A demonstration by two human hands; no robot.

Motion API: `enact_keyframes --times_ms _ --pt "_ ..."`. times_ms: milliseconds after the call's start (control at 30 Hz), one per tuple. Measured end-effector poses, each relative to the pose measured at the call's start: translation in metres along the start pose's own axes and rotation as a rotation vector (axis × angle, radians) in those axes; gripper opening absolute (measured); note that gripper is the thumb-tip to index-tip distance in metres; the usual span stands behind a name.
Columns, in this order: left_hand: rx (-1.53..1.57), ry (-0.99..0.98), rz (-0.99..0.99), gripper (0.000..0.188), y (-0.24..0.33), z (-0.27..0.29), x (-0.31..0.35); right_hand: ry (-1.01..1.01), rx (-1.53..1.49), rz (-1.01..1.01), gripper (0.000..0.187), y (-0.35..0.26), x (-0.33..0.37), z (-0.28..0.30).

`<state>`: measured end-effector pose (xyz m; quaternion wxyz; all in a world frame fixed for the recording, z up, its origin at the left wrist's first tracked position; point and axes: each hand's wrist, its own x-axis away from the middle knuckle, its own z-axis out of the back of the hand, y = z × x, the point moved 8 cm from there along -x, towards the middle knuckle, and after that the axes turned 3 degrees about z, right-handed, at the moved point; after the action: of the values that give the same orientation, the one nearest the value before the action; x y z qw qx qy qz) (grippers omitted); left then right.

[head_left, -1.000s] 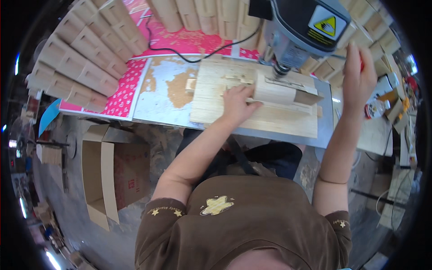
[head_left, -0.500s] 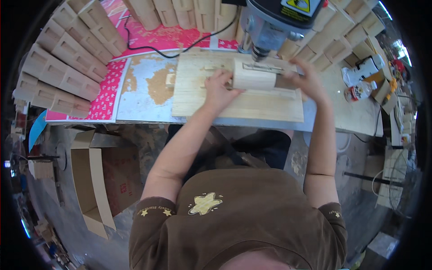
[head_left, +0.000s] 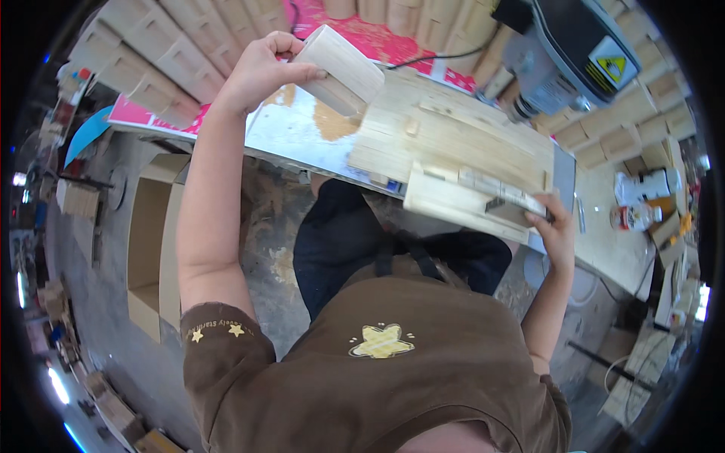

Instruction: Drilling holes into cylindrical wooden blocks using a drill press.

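Observation:
My left hand (head_left: 264, 74) is raised at the far left of the bench, its thumb and fingers closed on one end of a pale, rounded wooden block (head_left: 349, 69). At the bench's front edge my right hand (head_left: 555, 230) grips the right end of a light wooden jig (head_left: 445, 198), a long piece with a raised, slotted strip on it; how the fingers wrap it is partly hidden. The jig is tilted and overhangs the front of a flat wooden board (head_left: 445, 124). Above the board's far right corner is the chuck (head_left: 521, 109) of a drill press (head_left: 555, 68).
Rows of wooden blocks with cut recesses (head_left: 185, 64) stand along the back and left. Sawdust (head_left: 332, 124) lies on the bench. A plastic bottle (head_left: 636, 217) stands at the right. An open cardboard box (head_left: 147, 241) sits on the floor. A black cable (head_left: 445, 57) crosses behind.
The rounded block and the slotted jig have come apart. My left hand has carried the block up and left; my right hand has brought the jig toward me. The view has turned.

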<state>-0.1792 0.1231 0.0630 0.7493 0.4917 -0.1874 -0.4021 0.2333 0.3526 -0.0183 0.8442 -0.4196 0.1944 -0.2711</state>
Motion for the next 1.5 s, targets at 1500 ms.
enact_keyframes --times_ms 1500 --pt "-1.855 0.468 -0.242 0.034 0.058 0.072 -0.292 0.281 -0.153 -0.098 0.024 -0.002 0.007 -0.011"
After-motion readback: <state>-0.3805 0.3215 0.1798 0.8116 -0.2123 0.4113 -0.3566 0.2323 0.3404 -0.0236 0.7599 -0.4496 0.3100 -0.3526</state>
